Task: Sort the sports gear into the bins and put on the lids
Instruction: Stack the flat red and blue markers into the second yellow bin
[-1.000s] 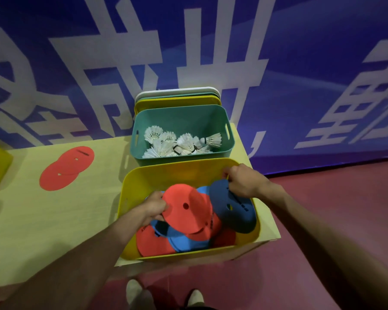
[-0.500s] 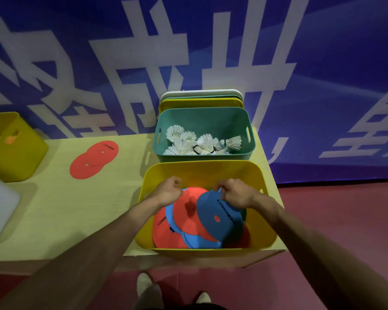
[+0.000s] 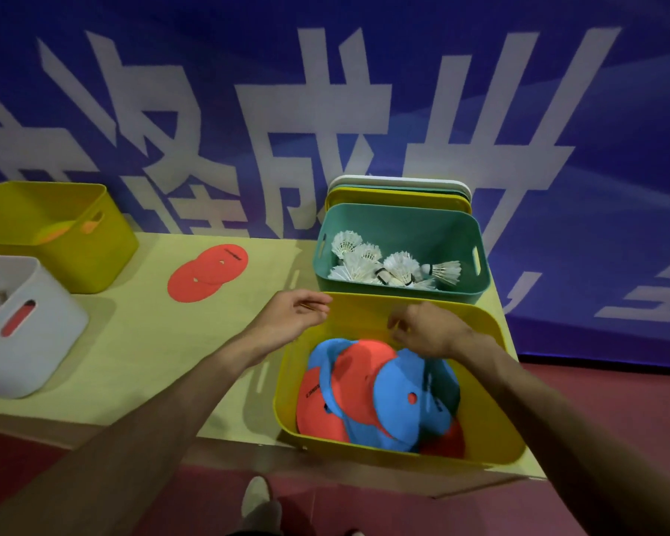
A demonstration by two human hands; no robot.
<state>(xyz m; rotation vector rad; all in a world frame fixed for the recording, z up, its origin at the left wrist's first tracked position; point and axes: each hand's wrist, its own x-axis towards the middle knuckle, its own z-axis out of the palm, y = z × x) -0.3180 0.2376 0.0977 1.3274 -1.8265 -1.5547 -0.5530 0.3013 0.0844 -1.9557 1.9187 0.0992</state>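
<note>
Hovering over the near yellow bin (image 3: 498, 412): left hand (image 3: 293, 319) and right hand (image 3: 428, 330), both loosely curled, holding nothing. Red and blue flat discs (image 3: 368, 396) piled inside. 2 red discs (image 3: 206, 274) on the table (image 3: 132, 342). Shuttlecocks (image 3: 387, 265) in the teal bin (image 3: 403, 230) behind.

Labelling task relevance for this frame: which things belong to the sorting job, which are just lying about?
Job: near yellow bin, its red and blue discs, teal bin, shuttlecocks, stacked lids, two loose red discs, far yellow bin, white bin.
Lying about: blue banner, table, shoes.
</note>
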